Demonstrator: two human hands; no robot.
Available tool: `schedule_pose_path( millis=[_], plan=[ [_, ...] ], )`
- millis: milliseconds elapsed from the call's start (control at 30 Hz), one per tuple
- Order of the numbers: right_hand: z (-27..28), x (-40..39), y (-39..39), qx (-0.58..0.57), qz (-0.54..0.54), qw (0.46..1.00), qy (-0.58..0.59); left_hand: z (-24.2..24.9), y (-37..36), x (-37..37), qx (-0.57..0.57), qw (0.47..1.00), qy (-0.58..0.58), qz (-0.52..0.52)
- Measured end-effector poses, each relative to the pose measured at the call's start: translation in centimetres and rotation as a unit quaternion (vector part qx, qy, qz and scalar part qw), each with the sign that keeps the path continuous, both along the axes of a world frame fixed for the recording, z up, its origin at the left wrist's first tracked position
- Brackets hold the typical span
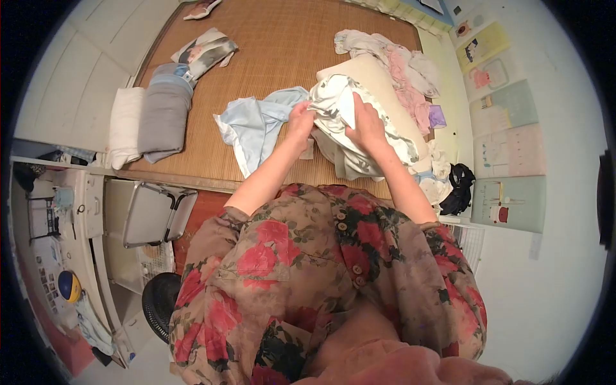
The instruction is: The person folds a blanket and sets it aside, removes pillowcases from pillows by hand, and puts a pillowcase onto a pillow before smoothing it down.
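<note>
A white cloth with a dark leafy print [398, 138] lies bunched over the near end of a cream pillow or bolster on the bamboo mat. My left hand [300, 122] pinches its left edge. On its upper part rests my right hand [367, 125], with the fingers pointing away from me and partly under or against a white fold. Just left of my left hand, a light blue garment with white parts [256, 122] is spread loosely on the mat.
Folded grey [165, 115] and white [127, 125] bedding sits at the mat's left edge, beside a patterned pillow [205, 52]. Pink and white clothes [407, 77] line the right side near the wall. A folding chair [151, 215] and a black fan [160, 305] stand lower left.
</note>
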State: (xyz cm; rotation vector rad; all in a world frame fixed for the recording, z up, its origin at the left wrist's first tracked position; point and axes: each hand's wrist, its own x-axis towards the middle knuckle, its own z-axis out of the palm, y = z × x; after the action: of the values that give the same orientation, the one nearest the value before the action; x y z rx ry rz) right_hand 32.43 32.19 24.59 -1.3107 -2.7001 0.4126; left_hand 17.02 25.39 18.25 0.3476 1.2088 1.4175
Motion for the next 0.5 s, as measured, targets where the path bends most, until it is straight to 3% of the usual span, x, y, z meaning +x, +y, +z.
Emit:
schedule_pose_path(
  millis=[67,100,133,167,200,267,333,467,500],
  plan=[
    [-0.4,0.4,-0.3,0.021,-0.007,0.999,0.028,0.8,0.1,0.6,0.152,0.958,0.153,0.189],
    [-0.4,0.3,-0.4,0.021,-0.005,0.999,0.035,1.5,0.5,0.9,0.208,0.881,0.374,0.201],
    [-0.5,0.4,-0.6,0.022,-0.003,0.999,0.043,1.9,0.8,0.9,0.209,0.882,0.375,0.195],
    [-0.8,0.5,-1.0,0.021,-0.009,0.999,0.043,2.1,1.1,1.1,0.188,0.801,0.547,0.154],
    [-1.2,0.6,-1.1,0.017,-0.006,0.998,0.053,2.4,1.7,1.2,0.163,0.688,0.698,0.109],
    [-2.7,0.8,-0.6,0.022,-0.002,0.996,0.084,1.4,3.0,0.1,0.207,0.703,0.66,0.166],
    [-2.9,1.5,-0.8,0.028,0.012,0.991,0.127,2.3,2.7,-1.5,-0.001,0.802,0.596,0.044],
    [-2.1,3.0,-0.9,0.003,0.021,0.99,0.137,-1.0,4.7,-4.2,0.006,0.775,0.623,0.105],
    [-1.4,3.6,-1.1,-0.022,0.019,0.989,0.148,-3.0,5.0,-5.5,-0.057,0.802,0.588,0.091]
  ],
)
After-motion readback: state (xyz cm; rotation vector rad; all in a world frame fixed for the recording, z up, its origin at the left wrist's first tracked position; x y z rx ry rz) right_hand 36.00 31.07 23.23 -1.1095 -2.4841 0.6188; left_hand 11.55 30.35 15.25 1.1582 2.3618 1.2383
